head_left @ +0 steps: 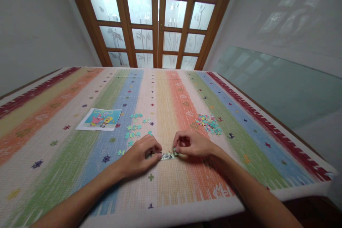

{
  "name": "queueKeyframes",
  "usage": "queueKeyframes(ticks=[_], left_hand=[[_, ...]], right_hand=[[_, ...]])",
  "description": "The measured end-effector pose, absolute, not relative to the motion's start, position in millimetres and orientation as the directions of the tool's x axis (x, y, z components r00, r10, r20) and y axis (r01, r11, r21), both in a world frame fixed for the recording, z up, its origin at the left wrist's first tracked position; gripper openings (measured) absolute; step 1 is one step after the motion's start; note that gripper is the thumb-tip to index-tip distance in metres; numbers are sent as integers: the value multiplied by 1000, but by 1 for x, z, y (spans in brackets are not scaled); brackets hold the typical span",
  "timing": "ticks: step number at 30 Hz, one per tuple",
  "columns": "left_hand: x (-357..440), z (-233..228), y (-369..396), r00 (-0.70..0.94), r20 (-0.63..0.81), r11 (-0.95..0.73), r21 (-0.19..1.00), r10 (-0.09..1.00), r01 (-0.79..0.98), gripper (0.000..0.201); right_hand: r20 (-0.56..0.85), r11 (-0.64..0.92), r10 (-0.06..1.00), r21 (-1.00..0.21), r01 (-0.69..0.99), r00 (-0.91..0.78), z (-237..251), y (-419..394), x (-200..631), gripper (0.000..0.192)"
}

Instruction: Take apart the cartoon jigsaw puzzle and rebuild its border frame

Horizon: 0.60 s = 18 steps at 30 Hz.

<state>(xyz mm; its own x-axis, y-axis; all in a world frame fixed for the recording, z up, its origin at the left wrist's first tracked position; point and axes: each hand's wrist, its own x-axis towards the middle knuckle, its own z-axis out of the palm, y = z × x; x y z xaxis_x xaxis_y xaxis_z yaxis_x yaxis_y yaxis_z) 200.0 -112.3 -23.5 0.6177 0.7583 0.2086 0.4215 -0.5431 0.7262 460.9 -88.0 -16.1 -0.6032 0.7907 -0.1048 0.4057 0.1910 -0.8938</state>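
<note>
A short joined strip of jigsaw puzzle pieces (167, 156) lies on the striped tablecloth between my hands. My left hand (144, 152) rests at its left end, fingers curled, with the fingertips on the strip and partly covering it. At the strip's right end my right hand (191, 143) pinches a small pale green puzzle piece (175, 150) between thumb and finger. Beyond my left hand, loose teal and green puzzle pieces (133, 127) are spread in rough rows. A heap of mixed-colour puzzle pieces (210, 124) sits farther off to the right.
A printed cartoon picture (99, 119) lies flat at the left. The striped tablecloth (171, 185) covers the table, whose front edge is near me. Behind stand wooden doors (159, 17) with frosted panes, and a glass panel (278, 82) is at the right wall.
</note>
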Motion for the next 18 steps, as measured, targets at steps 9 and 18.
queueKeyframes(ticks=[9, 18], left_hand=[[195, -29, -112, 708, 217, -644, 645, 671, 412, 10], [194, -31, -113, 710, 208, -643, 638, 673, 423, 9]], right_hand=[[-203, 215, 754, -822, 527, -624, -13, -87, 463, 4], [-206, 266, 784, -741, 617, -586, -10, -88, 461, 5]])
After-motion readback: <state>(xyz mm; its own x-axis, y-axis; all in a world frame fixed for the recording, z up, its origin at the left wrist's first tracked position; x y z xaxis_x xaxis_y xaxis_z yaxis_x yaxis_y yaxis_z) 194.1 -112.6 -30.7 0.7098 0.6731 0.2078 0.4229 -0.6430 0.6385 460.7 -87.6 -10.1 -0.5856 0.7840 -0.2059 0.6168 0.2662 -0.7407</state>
